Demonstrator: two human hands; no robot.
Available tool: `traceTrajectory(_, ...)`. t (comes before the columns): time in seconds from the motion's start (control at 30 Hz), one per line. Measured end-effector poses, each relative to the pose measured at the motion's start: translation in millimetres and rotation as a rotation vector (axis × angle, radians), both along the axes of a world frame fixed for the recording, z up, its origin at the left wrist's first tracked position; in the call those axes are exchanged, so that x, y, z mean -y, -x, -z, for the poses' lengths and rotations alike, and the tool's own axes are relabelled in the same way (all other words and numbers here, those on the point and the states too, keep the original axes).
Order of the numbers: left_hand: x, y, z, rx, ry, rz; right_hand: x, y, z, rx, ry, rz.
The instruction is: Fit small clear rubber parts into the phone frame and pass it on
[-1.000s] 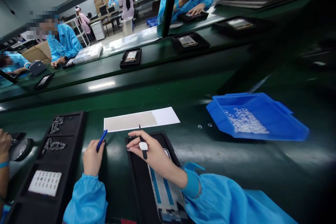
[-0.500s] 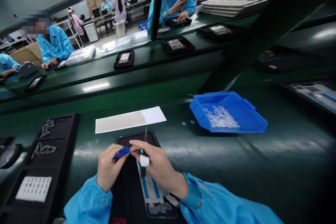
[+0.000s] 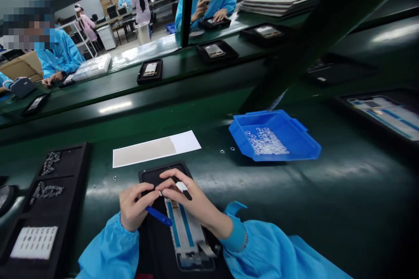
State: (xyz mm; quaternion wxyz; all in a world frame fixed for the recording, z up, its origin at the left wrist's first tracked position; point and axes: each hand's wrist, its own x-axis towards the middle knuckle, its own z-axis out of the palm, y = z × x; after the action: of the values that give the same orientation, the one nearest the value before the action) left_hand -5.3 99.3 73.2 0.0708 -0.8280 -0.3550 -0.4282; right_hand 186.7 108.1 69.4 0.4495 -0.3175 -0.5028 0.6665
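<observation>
1. Phone frame [image 3: 188, 235], pale with two blue strips, lay lengthwise in a black tray [image 3: 153, 174] on the table [image 3: 294, 192].
2. Left hand [image 3: 132, 207] gripped a blue tool [image 3: 159, 216].
3. Right hand [image 3: 188, 196] pinched a black, white-banded tool [image 3: 182, 188] over the frame's top end.

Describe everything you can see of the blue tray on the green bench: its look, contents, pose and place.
The blue tray is a shallow, rectangular bin that looks like moulded plastic, with raised walls and a small lip at its right corner. It sits flat on the green bench, turned at an angle, to the right of the white sheet. A loose layer of small clear, ring-like parts covers part of its floor. No hand touches it; two similar tiny parts lie on the bench just left of it.
</observation>
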Motion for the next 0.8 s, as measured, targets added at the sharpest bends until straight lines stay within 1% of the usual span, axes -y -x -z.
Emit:
traceTrajectory(0.13, 0.5, 0.7, 3.8, -0.031, 0.005, 0.007, 0.7, 0.5, 4.4, -0.061, 0.057, 0.002)
traceTrajectory(0.2, 0.6, 1.5, 6.4, 0.005, 0.034, -0.003, 0.5, 1.4, 6.3, -0.080, 0.086, 0.016)
traceTrajectory(0.23, 0.5, 1.7, 7.6, 0.056, 0.059, -0.019, 0.3, 1.9, 7.1, -0.080, 0.090, 0.033)
traceTrajectory(0.3, -0.1, 1.5, 9.2, 0.242, 0.104, -0.072, 0.2, 2.7, 8.2, -0.058, 0.056, 0.092)
traceTrajectory(0.4, -0.2, -2.2, 8.6, 0.621, 0.142, -0.150, 1.9, 3.8, 9.2, 0.024, -0.086, 0.202)
traceTrajectory(0.43, 0.6, -4.3, 7.8, 0.727, 0.166, -0.143, 3.0, 4.2, 9.3, 0.058, -0.145, 0.230)
traceTrajectory(0.5, 3.6, -9.0, 6.4, 0.864, 0.252, -0.078, 5.4, 4.9, 9.5, 0.122, -0.257, 0.262)
traceTrajectory(0.57, 7.8, -13.3, 6.0, 0.888, 0.343, 0.022, 7.2, 5.8, 9.7, 0.164, -0.351, 0.273)
traceTrajectory(0.63, 11.4, -16.1, 7.0, 0.840, 0.399, 0.099, 8.2, 6.6, 10.0, 0.187, -0.419, 0.275)
traceTrajectory(0.7, 13.5, -17.4, 8.7, 0.770, 0.416, 0.135, 8.5, 7.2, 10.2, 0.204, -0.461, 0.276)
traceTrajectory(0.8, 13.7, -17.7, 10.9, 0.691, 0.403, 0.136, 9.1, 7.7, 10.0, 0.213, -0.481, 0.286)
